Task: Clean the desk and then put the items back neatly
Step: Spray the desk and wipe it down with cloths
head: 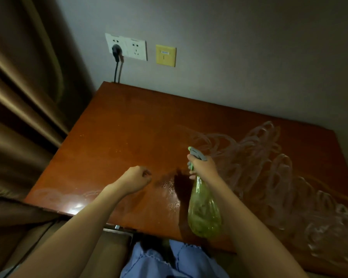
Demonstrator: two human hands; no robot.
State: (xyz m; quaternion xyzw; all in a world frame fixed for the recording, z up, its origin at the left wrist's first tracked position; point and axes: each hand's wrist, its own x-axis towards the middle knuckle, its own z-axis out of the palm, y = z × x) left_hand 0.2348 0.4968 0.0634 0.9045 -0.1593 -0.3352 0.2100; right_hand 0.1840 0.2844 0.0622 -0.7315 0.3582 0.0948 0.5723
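Gripping green spray bottle (204, 209) in right hand (203, 167), left hand (138, 178) curled (empty), above desk (119, 137)

brown curtain (22, 109) hanging on the left, grey wall (239, 57) behind, white double socket (127, 47) with a black plug (115, 51) in it and its cord dropping down, yellow wall plate (166, 55) just beside, blue fabric (169, 261) at the bottom edge

A home room: wooden desk (129, 127), heavy curtain (24, 97), wall sockets (127, 47).
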